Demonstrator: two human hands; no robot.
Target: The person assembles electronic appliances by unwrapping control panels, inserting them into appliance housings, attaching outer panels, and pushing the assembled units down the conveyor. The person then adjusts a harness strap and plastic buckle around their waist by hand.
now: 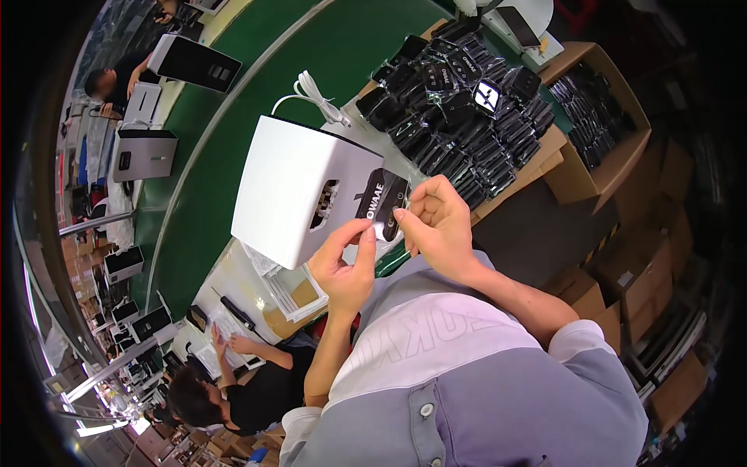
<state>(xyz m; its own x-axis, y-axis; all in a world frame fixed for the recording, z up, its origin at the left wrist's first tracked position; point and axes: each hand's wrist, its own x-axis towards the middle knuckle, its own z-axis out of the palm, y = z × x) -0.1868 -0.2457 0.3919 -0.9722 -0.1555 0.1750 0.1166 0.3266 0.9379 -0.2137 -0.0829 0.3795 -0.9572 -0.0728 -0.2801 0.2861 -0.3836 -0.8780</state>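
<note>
- Grey shirt point(506, 389) fills the lower head view, nearest the camera, below both hands.
- Left hand point(342, 272): thumb and forefinger pinched together at the lower edge of a wrapped black panel point(384, 191).
- Right hand point(442, 226): thumb and curled fingers pinch the panel's right edge; the panel lies between the two hands, its wrap glinting.
- White device point(272, 187) stands just beyond and left of the left hand, its near edge close to the fingers, leaving little room there.
- Beyond the right hand, a pile of wrapped black panels point(459, 140) begins near the knuckles.
- Further right, an open carton point(572, 179) holds more.
- Past the device, farther from the hands, a white cable point(315, 97) sits coiled; a broad green surface point(334, 47) stretches onward.
- Well left of the left hand, a co-worker's hands point(222, 346) work near a screwdriver point(233, 311).
</note>
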